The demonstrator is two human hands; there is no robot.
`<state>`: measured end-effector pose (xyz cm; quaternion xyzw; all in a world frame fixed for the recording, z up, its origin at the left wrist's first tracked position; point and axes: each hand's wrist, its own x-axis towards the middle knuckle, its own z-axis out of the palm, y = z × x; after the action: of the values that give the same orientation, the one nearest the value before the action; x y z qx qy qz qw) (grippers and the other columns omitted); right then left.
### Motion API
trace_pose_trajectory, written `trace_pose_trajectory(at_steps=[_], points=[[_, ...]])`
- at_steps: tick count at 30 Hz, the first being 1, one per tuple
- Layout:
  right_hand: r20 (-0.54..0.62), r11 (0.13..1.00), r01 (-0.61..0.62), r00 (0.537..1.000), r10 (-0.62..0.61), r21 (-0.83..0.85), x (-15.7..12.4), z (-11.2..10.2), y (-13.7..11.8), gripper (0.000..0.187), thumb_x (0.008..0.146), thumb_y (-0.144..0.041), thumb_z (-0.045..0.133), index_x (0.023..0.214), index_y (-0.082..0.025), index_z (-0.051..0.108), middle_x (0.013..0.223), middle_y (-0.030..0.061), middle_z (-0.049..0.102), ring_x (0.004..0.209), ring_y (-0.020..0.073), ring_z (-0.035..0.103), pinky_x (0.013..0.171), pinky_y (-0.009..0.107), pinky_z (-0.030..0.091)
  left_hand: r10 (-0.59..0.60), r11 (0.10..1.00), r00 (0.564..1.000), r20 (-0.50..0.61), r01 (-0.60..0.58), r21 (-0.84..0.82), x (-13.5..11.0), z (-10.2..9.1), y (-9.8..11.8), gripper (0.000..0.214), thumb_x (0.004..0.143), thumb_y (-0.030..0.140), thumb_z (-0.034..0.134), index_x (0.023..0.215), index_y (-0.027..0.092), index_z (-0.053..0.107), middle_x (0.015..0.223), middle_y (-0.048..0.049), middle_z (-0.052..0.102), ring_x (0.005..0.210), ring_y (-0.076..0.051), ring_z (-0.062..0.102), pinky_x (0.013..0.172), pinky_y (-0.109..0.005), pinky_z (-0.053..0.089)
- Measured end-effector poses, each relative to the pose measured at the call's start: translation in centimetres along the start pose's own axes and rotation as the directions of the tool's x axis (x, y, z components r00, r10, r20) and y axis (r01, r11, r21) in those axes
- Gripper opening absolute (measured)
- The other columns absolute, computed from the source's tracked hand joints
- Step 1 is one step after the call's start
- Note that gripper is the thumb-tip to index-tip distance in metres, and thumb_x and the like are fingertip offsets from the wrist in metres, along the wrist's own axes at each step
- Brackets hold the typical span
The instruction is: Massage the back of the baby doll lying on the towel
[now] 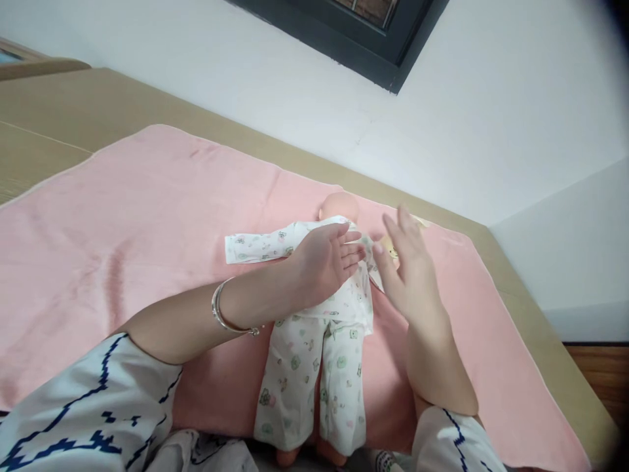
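Observation:
A baby doll (339,204) lies on its back or front, I cannot tell which, with its head away from me and its feet towards me. It wears a white printed top (265,246) with one long sleeve stretched out to the left, and matching trousers (295,373). My left hand (327,262) is held over the doll's chest, palm turned up and fingers stretched, hiding part of the top. To the right of the doll's body, my right hand (410,275) is raised with its fingers apart, slightly blurred. Neither hand holds anything.
Under the doll a pink blanket (147,216) is spread over a wooden table (63,98). A small yellowish thing with a printed face (390,249) shows behind my right hand. Beyond the table stand a white wall (295,105) and a dark window frame (393,72).

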<state>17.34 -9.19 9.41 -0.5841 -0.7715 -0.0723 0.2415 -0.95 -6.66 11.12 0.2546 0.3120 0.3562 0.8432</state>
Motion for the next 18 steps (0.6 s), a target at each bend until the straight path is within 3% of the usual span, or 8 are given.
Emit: trace_pose_trajectory(at_steps=[2,5,8,10,13,18], points=[[0.068,0.975,0.210,0.974,-0.214,0.070,-1.1,0.0,-2.0,0.061,0.105,-0.044,0.032,0.161,-0.025,0.020,0.170,0.0139,0.022,0.159,0.0317,0.016,0.123,0.065,0.025,-0.008,0.998,0.998,0.070,0.013,-0.069,-0.9,0.4,0.4,0.065,0.100,0.044,0.040,0.153,0.008,0.038,0.156,-0.0185,0.048,0.150,-0.028,0.039,0.126,-0.044,0.030],[0.035,0.869,0.490,0.869,-0.493,0.069,-2.3,1.4,-4.1,0.080,0.102,-0.053,0.037,0.163,-0.016,0.000,0.169,0.0189,0.021,0.159,0.0352,0.004,0.124,0.070,0.016,0.103,0.990,0.980,0.173,-0.084,-0.117,-2.9,0.6,1.1,0.063,0.101,0.052,0.037,0.154,0.018,0.041,0.151,-0.0099,0.056,0.153,-0.028,0.034,0.128,-0.049,0.023],[-0.107,0.805,0.591,0.805,-0.583,0.055,-3.0,2.8,-5.3,0.101,0.097,-0.064,0.042,0.161,-0.005,-0.007,0.169,0.0263,0.012,0.159,0.0372,-0.003,0.125,0.067,0.019,0.187,0.979,0.959,0.211,-0.166,-0.117,-4.8,0.4,1.5,0.061,0.100,0.057,0.039,0.153,0.028,0.043,0.149,-0.0025,0.058,0.156,-0.025,0.027,0.128,-0.047,0.021],[-0.165,0.800,0.599,0.793,-0.587,0.033,-3.4,3.0,-5.6,0.104,0.095,-0.069,0.042,0.161,-0.002,-0.002,0.169,0.0270,0.011,0.159,0.0364,-0.004,0.126,0.064,0.016,0.163,0.984,0.955,0.247,-0.139,-0.112,-5.4,0.3,1.4,0.060,0.098,0.059,0.042,0.152,0.034,0.045,0.150,0.0006,0.057,0.156,-0.026,0.025,0.128,-0.049,0.021],[-0.169,0.801,0.598,0.787,-0.594,-0.032,-3.9,2.2,-5.7,0.098,0.094,-0.072,0.041,0.161,-0.004,0.015,0.166,0.0234,0.027,0.160,0.0339,0.000,0.128,0.063,0.003,0.123,0.989,0.955,0.270,-0.097,-0.109,-5.6,0.4,0.9,0.057,0.096,0.061,0.044,0.148,0.038,0.049,0.149,0.0020,0.057,0.155,-0.028,0.028,0.127,-0.051,0.024],[-0.128,0.793,0.607,0.784,-0.608,-0.049,-4.2,1.0,-5.6,0.087,0.093,-0.072,0.042,0.150,-0.007,0.041,0.157,0.0190,0.047,0.160,0.0328,0.008,0.129,0.061,-0.002,0.161,0.985,0.962,0.222,-0.143,-0.098,-5.7,0.9,0.2,0.053,0.098,0.057,0.044,0.143,0.032,0.055,0.143,-0.0010,0.063,0.151,-0.026,0.038,0.127,-0.045,0.029]])
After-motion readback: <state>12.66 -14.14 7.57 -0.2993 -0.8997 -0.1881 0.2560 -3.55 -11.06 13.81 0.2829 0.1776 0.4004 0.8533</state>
